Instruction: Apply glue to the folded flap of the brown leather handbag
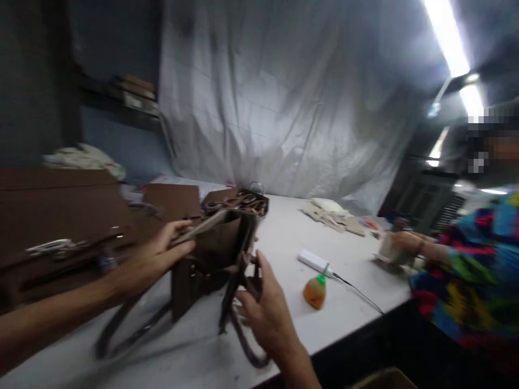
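A dark brown leather bag (211, 259) stands on the white table (284, 243), its straps trailing toward me. My left hand (160, 254) grips the bag's upper left edge, thumb over the rim. My right hand (263, 308) is closed on a dark strap (233, 302) at the bag's right side. The picture is smeared by motion.
Stacked brown leather pieces (52, 216) lie at the left. A tray of small parts (243, 202) sits behind the bag. A small orange bottle with a green cap (315, 292) and a white corded device (314, 262) lie to the right. A person in a colourful shirt (470, 275) works at the table's right end.
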Tool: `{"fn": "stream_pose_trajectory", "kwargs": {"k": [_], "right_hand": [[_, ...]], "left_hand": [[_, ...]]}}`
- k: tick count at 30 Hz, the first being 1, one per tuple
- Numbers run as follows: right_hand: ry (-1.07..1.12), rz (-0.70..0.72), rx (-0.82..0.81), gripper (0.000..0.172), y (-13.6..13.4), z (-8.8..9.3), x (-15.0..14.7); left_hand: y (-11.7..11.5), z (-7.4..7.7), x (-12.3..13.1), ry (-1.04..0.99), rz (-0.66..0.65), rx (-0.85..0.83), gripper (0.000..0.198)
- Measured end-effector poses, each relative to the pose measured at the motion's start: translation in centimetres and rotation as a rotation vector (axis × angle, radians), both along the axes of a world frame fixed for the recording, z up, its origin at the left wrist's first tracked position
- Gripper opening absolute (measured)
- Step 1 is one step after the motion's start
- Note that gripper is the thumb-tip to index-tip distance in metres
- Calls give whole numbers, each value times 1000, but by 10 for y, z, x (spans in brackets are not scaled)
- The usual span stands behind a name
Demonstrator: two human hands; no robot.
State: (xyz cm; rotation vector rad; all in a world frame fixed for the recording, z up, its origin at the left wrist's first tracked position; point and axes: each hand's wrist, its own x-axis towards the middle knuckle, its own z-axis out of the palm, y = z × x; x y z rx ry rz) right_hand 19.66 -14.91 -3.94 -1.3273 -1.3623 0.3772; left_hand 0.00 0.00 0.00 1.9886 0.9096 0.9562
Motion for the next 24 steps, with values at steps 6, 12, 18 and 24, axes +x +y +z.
{"fn": "stream_pose_trajectory", "kwargs": {"k": [6,12,18,24], "right_hand": [[-42,-3,-103,69,-6,-6,8],[-47,-22,-76,66,-7,-13,4],[-5,-60,-157,68,-9,-16,9],[55,5,-290,68,-22,-15,41]], "left_hand": [[-1,8,0,-35,-92,-27,50],[-3,15,7,-39,-88,-74,56],[-3,13,18,-74,-148,-149,53],[-3,20,9,-68,-167,-224,59]]}}
